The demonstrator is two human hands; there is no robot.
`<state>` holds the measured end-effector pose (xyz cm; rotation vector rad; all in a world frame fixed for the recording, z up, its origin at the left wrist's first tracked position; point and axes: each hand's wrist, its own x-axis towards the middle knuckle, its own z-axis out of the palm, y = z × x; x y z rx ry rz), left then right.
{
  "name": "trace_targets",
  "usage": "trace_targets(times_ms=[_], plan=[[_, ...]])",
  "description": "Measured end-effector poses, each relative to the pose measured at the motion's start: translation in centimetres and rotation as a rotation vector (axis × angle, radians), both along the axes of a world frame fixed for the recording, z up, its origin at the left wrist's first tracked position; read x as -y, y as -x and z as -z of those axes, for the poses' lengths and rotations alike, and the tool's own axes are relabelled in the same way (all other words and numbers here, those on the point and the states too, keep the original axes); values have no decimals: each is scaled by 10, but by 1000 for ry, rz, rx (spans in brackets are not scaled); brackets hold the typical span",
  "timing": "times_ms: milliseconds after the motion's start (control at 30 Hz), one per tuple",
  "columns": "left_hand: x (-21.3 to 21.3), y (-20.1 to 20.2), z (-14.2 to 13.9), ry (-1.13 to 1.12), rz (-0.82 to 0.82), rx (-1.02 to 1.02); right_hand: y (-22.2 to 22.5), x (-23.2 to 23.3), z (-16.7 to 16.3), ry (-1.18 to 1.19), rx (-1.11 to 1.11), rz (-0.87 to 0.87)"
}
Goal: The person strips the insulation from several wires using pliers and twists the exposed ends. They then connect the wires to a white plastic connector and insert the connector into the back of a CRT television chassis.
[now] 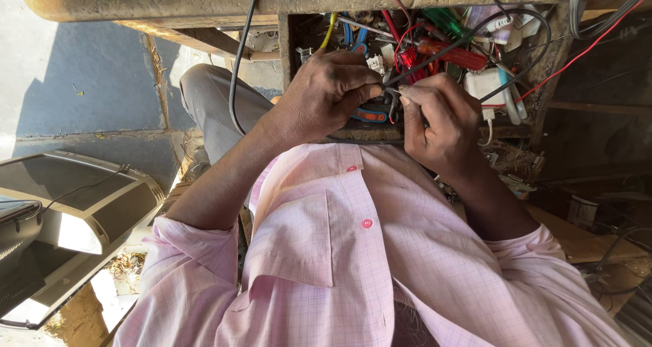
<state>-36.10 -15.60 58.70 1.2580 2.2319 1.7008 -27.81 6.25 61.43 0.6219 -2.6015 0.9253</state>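
Head view has your left hand (326, 92) pinching the black wire (435, 58) and your right hand (438, 119) closed on its bare end just above the cluttered drawer (543, 82), so keep both grips tight, close together and steady.
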Motion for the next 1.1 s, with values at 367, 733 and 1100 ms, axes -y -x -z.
trace_targets(times_ms=[367,733,1100], plan=[[-3,0,11,52,18,79,4,3,19,-60,-112,-41],[1,7,18,76,23,50,10,11,31,-56,-61,-14],[5,12,1,146,-92,-137,14,34,18,189,153,143]])
